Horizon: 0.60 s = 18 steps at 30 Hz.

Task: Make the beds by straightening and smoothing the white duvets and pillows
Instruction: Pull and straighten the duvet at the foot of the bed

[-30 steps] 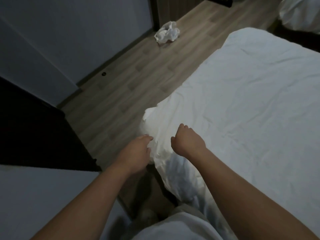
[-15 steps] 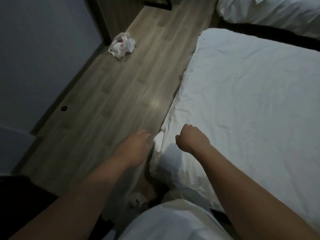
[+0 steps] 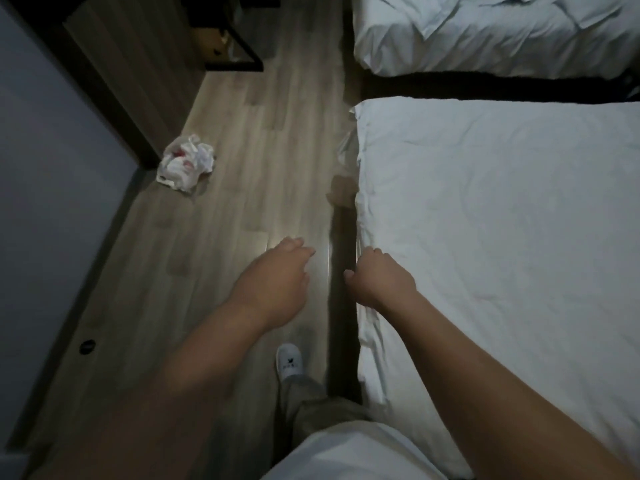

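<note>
The near bed's white duvet (image 3: 502,237) lies mostly flat with light creases, and its left edge hangs rumpled beside the floor. My right hand (image 3: 381,278) is at that left edge, fingers curled down round the duvet's border. My left hand (image 3: 273,282) hovers over the wooden floor left of the bed, fingers loosely bent and holding nothing. A second bed (image 3: 485,32) at the top carries a rumpled white duvet with folds.
A dark gap (image 3: 485,88) separates the two beds. A crumpled white plastic bag (image 3: 185,164) lies on the floor by the wall. A dark-framed furniture piece (image 3: 235,46) stands at the far end. My white shoe (image 3: 289,363) is beside the bed base.
The view has swung right along the bed's side, bringing the second bed into sight. My left hand has come off the duvet corner and now hangs over the floor; my right stays at the edge.
</note>
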Tool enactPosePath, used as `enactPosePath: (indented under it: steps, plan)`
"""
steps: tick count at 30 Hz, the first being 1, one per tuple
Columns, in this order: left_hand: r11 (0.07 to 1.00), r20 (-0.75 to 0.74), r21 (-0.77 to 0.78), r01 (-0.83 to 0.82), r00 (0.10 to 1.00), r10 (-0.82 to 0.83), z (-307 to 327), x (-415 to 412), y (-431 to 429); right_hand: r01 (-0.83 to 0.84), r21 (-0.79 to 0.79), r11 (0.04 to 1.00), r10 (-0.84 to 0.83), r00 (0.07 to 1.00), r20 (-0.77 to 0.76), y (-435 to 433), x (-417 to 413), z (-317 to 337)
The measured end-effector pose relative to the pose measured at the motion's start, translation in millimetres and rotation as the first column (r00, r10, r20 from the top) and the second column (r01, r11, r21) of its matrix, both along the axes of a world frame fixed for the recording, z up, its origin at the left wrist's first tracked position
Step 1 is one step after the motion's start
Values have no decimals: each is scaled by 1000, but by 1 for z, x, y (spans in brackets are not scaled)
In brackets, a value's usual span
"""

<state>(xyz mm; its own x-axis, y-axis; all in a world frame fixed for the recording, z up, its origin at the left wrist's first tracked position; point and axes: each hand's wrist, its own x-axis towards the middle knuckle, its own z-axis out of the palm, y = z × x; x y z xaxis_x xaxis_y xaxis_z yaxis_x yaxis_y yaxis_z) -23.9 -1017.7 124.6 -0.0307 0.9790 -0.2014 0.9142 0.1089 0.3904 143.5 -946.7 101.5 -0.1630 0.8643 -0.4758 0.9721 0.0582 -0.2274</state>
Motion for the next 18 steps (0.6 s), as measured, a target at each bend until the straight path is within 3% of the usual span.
enactPosePath:
  steps: [6, 12, 18]
  plan:
    - [996, -47, -71, 57, 997, -60, 21, -132, 100, 40, 4, 999, -40, 998, -54, 111, -115, 28]
    - [999, -7, 21, 48, 999, -48, 39, -235, 214, 39, 157, 987, -28, 997, -73, 212, -207, 60]
    - [981, -67, 91, 169, 984, -163, 33, -326, 339, 106, 365, 925, -85, 994, -72, 304, -292, 68]
